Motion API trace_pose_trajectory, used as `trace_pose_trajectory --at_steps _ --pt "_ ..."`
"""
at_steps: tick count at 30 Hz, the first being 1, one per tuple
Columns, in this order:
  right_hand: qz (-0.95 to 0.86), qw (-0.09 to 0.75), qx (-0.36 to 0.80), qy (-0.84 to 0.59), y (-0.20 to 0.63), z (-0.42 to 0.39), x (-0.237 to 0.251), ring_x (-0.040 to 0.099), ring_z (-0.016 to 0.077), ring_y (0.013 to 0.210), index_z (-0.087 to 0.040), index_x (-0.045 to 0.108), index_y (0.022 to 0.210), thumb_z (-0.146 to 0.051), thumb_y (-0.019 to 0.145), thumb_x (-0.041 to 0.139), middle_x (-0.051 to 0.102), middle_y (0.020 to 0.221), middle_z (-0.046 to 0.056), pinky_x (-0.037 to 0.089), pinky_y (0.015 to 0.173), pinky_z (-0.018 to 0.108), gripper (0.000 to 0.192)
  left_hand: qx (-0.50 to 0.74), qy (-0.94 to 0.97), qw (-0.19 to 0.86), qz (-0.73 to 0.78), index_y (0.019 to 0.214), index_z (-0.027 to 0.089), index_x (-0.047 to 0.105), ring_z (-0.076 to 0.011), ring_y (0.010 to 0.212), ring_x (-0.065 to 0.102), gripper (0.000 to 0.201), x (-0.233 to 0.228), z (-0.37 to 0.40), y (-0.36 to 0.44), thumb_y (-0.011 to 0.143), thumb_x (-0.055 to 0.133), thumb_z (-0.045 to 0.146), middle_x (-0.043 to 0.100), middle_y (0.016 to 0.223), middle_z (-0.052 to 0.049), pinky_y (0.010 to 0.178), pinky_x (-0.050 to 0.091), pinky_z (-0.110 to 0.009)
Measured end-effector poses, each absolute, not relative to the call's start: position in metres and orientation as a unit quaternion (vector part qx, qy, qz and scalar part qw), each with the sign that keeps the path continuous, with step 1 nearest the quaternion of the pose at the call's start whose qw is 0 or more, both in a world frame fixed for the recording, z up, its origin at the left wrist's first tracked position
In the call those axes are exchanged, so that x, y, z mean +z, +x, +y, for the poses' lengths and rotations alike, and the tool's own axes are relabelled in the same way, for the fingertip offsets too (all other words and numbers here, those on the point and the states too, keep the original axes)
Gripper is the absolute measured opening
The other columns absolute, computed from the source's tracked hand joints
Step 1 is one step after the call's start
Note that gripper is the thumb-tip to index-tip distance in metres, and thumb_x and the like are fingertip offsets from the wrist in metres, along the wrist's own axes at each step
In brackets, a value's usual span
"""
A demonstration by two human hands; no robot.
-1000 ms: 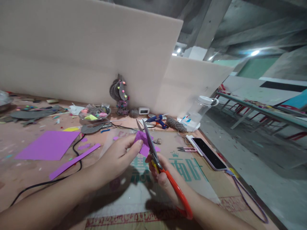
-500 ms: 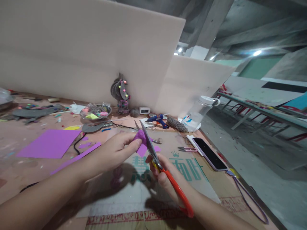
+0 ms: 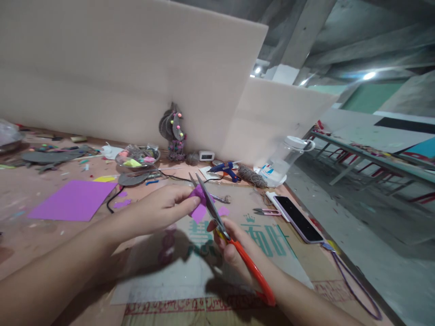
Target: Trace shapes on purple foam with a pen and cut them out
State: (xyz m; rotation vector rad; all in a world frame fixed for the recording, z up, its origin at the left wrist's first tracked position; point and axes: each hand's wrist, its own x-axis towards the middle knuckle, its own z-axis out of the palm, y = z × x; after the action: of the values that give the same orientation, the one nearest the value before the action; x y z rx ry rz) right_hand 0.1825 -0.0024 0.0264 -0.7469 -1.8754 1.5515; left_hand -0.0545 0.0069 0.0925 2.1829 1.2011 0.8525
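Observation:
My left hand [image 3: 170,206] pinches a small purple piece of paper or felt [image 3: 199,213] between thumb and fingers. In my right hand [image 3: 234,244] are scissors [image 3: 249,265] with red-orange handles, their blades pointing up and away. The blades stand slightly apart, with the purple piece at them; whether they are cutting into it cannot be made out. Another purple scrap [image 3: 223,211] shows just to the right of the blades. A purple sheet [image 3: 71,199] lies on the table to the left, with small cut-off scraps [image 3: 122,203] beside it.
Under my hands lies a translucent sheet [image 3: 163,280] with green lettering. Behind are a bowl [image 3: 137,160] of scraps, a blue glue gun [image 3: 224,169], grey yarn [image 3: 252,175] and a lidded plastic jug [image 3: 287,158]. Pink-handled snips [image 3: 268,212] and a phone [image 3: 298,218] lie right.
The long purple strip beside my left forearm no longer shows. That forearm sits slightly higher, and the whole view has shifted a little. Both hands keep their grips.

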Motion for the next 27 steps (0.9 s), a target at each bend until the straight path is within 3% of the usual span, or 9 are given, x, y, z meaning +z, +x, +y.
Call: trace_pose_trajectory --at_steps 7,14,19,24,27 --pt "-0.705 0.295 0.574 -0.295 0.182 -0.004 0.025 0.035 0.0137 0.067 -0.023 0.051 0.107 -0.075 0.079 0.056 0.044 0.086 0.001 0.031 0.056 0.026 0.06 0.304 0.804 0.252 0.444 0.069 0.02 0.051 -0.0128 0.061 0.048 0.033 0.093 0.007 -0.056 0.094 0.04 0.037 0.05 0.065 0.003 0.057 0.036 -0.024" --pt "-0.699 0.294 0.581 -0.295 0.18 -0.006 0.031 0.036 0.0142 0.066 -0.024 0.052 0.107 -0.077 0.076 0.057 0.045 0.084 0.001 0.031 0.056 0.026 0.062 0.314 0.779 0.285 0.462 0.078 0.019 0.064 -0.0154 0.07 0.057 0.038 0.093 0.006 -0.055 0.095 0.041 0.045 0.062 0.073 0.001 0.062 0.041 -0.025" --pt "-0.686 0.298 0.598 -0.29 0.18 -0.006 0.029 0.033 0.0123 0.063 -0.023 0.052 0.111 -0.076 0.079 0.055 0.041 0.079 -0.001 0.029 0.053 0.025 0.062 0.372 0.748 0.245 0.492 0.068 0.019 0.058 -0.0135 0.061 0.05 0.041 0.092 0.003 -0.049 0.095 0.042 0.045 0.055 0.063 0.002 0.055 0.036 -0.024" --pt "-0.681 0.316 0.601 -0.273 0.182 -0.006 0.026 0.034 0.0117 0.067 -0.022 0.052 0.118 -0.074 0.082 0.052 0.042 0.086 0.0 0.029 0.056 0.024 0.063 0.408 0.711 0.334 0.465 0.06 0.019 0.051 -0.0124 0.059 0.051 0.039 0.087 0.002 -0.038 0.092 0.046 0.041 0.054 0.06 0.003 0.055 0.04 -0.023" --pt "-0.683 0.312 0.604 -0.266 0.182 -0.006 0.028 0.033 0.0124 0.068 -0.02 0.051 0.115 -0.077 0.081 0.049 0.04 0.085 0.0 0.029 0.056 0.024 0.066 0.415 0.696 0.371 0.454 0.064 0.019 0.057 -0.0132 0.065 0.057 0.037 0.083 0.002 -0.034 0.092 0.048 0.04 0.06 0.065 0.002 0.061 0.045 -0.024"
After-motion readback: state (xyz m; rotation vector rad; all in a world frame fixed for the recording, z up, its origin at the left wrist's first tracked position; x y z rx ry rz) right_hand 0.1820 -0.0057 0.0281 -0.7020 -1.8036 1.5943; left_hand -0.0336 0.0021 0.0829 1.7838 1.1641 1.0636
